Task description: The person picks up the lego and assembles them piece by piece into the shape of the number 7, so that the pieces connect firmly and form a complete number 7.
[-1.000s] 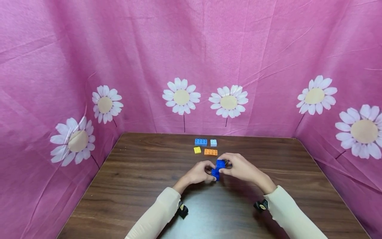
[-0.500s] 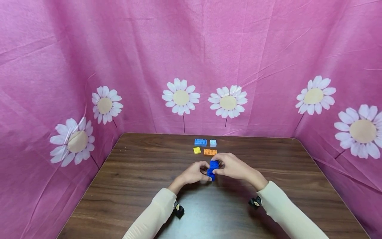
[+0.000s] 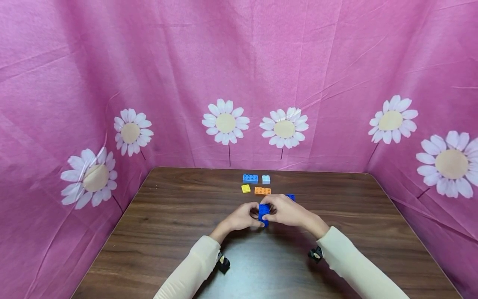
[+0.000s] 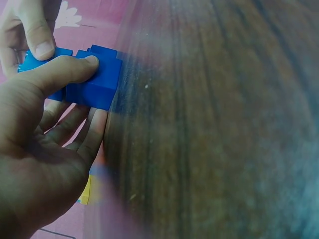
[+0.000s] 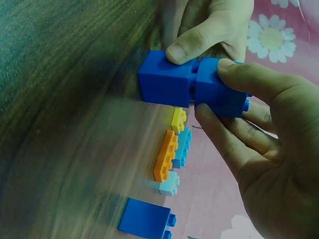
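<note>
Near the table's middle, my left hand point(image 3: 242, 216) grips a dark blue building brick point(image 4: 97, 87) low down, thumb on one side and fingers on the other. Right above it, my right hand point(image 3: 287, 211) pinches a second dark blue brick point(image 5: 219, 87) between thumb and fingers. The two bricks line up one over the other. A narrow gap with studs showing separates them in the right wrist view. A third dark blue brick point(image 5: 144, 219) stands on the table beyond my right hand, which partly covers it in the head view.
Behind the hands lie an orange brick point(image 3: 262, 190), a small yellow brick point(image 3: 245, 188), a lighter blue brick point(image 3: 250, 178) and a small pale blue brick point(image 3: 266, 179). The wooden table point(image 3: 179, 216) ends at a pink cloth point(image 3: 239, 62) with printed daisies.
Both hands have shifted left with their bricks. The right hand's brick has moved from offset to squarely over the lower one. The third dark blue brick has come into view behind the right hand.
</note>
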`<state>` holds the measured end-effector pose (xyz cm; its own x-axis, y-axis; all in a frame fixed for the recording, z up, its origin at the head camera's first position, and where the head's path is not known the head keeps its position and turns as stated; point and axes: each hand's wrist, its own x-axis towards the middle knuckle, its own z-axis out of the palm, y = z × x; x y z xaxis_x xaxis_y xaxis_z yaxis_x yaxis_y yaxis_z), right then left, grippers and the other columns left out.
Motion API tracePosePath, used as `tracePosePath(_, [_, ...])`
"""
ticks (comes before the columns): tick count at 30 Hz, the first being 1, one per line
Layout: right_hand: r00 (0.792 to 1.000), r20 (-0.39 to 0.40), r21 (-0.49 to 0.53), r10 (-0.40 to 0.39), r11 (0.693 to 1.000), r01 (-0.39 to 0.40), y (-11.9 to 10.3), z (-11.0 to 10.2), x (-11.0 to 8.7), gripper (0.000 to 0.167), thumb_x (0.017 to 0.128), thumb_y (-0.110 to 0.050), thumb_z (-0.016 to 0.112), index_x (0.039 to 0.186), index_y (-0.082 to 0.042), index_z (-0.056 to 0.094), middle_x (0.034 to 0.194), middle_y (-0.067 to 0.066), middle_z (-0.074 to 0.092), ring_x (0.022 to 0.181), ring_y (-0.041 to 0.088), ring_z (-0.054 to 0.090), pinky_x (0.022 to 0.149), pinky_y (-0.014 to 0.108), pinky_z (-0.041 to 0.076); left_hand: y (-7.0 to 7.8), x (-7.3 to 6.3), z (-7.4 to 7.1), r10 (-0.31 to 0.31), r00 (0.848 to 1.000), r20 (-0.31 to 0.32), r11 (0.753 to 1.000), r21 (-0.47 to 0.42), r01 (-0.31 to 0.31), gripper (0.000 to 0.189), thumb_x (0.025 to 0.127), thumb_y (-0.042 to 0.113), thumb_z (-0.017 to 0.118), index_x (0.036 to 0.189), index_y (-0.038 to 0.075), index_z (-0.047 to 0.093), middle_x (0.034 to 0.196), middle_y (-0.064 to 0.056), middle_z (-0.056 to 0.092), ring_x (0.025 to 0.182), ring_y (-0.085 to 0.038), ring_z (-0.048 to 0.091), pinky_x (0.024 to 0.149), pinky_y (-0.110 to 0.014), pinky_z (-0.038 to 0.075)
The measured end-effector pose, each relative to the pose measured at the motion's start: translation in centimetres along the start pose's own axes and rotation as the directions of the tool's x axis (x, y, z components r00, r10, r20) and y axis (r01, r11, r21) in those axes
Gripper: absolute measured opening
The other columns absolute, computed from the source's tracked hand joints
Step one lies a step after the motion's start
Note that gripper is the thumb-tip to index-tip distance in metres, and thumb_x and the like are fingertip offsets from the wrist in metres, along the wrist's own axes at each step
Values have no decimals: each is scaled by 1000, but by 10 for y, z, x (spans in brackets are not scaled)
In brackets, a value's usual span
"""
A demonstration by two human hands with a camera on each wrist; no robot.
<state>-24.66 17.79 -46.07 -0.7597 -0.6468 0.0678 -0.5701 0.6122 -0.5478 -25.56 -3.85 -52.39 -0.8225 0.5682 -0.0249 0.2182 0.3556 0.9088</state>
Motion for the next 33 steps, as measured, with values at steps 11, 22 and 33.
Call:
tracePosePath(11, [1000, -8, -32, -9, 999, 9, -2, 4, -2, 29, 98, -19, 79, 123, -7, 74, 112, 4, 79, 91, 6, 72, 80, 27, 64, -1, -1, 0, 10, 1000, 8, 1000, -13, -10, 32, 86, 5, 85, 112, 0, 67, 111, -11, 74, 101, -12, 69, 93, -25, 60])
tracePosePath(22, [999, -35, -85, -5, 996, 2, -8, 5, -5, 28, 97, -18, 80, 121, -5, 75, 107, 3, 79, 84, 4, 66, 76, 23, 59, 1, -2, 0, -7, 1000, 2, 1000, -16, 7, 30, 87, 8, 86, 110, 2, 67, 110, -8, 75, 99, -11, 70, 89, -22, 60])
tracePosePath(33, [999, -52, -111, -10, 994, 4, -7, 8, -5, 30, 96, -18, 81, 122, -4, 76, 107, 4, 80, 83, 3, 67, 75, 25, 61, 1, -2, 0, -9, 1000, 0, 1000, -19, 9, 32, 87, 7, 85, 112, 1, 68, 110, -10, 76, 100, -12, 71, 88, -23, 60])
